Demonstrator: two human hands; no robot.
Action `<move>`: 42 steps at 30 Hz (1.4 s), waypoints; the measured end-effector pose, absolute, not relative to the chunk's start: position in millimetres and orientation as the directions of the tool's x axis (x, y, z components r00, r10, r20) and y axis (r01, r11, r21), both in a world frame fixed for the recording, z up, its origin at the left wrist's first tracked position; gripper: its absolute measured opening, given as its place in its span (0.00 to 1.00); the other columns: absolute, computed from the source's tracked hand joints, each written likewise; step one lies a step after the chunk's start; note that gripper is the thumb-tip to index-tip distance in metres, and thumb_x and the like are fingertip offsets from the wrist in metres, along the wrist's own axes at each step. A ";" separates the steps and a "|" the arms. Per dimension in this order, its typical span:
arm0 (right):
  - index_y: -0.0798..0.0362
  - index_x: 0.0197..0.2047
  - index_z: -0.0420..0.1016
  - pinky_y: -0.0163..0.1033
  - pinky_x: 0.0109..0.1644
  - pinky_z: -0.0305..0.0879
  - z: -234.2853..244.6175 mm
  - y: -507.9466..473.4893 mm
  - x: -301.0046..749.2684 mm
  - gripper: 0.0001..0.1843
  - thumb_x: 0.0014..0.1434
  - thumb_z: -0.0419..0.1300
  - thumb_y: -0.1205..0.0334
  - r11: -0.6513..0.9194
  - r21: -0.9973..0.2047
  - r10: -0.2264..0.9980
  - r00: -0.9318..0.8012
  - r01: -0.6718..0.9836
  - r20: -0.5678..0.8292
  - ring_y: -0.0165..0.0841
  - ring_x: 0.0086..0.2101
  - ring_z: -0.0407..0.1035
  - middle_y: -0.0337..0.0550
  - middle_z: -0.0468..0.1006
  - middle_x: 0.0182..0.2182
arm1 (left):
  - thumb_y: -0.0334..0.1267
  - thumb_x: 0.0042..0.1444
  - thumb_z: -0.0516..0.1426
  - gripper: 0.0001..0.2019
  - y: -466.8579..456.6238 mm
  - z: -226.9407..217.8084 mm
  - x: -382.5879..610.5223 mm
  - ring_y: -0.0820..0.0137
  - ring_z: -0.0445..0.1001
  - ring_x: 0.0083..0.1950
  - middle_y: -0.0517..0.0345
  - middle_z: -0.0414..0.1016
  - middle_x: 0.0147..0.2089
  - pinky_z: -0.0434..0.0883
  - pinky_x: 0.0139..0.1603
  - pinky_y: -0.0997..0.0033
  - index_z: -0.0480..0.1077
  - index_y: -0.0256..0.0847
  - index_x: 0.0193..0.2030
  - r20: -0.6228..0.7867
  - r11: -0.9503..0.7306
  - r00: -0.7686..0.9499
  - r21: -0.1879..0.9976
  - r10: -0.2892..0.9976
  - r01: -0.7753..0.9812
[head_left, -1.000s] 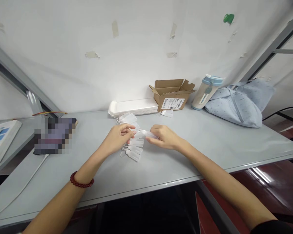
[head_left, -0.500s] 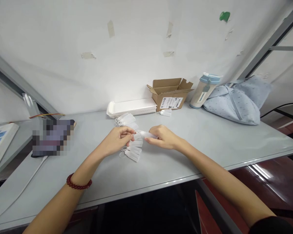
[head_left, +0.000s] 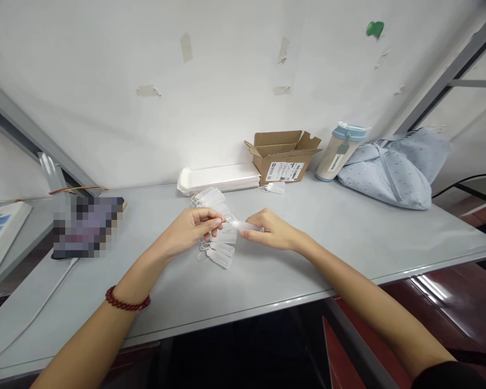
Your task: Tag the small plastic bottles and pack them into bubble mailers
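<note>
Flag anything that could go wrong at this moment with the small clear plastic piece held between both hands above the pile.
1. The clear plastic piece is pinched only at the fingertips of the left hand and right hand, so it might slip.
2. If dropped, it would likely land among the look-alike pieces in the pile directly below and be hard to pick out.
3. The left hand's knuckles hover close to that pile and could scatter it across the table.

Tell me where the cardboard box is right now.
The cardboard box sits open at the back of the table against the wall, between the white trays and the tumbler.
</note>
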State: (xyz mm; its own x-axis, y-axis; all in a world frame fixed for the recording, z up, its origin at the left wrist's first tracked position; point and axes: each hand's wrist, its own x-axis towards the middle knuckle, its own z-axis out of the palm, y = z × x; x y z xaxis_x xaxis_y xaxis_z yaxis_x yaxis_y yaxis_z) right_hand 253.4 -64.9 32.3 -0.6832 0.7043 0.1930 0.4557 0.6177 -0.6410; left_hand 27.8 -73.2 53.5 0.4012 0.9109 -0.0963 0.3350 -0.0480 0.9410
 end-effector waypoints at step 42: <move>0.52 0.18 0.47 0.34 0.24 0.38 28.2 -66.6 251.2 0.25 0.58 0.54 0.50 0.409 -0.833 0.724 -0.688 0.373 0.048 0.21 0.20 0.42 0.31 0.47 0.17 | 0.45 0.51 0.57 0.10 -80.8 52.5 39.5 0.73 0.68 0.26 0.58 0.72 0.28 0.66 0.28 0.72 0.71 0.39 0.29 -0.111 -0.096 0.455 0.908 0.883 0.407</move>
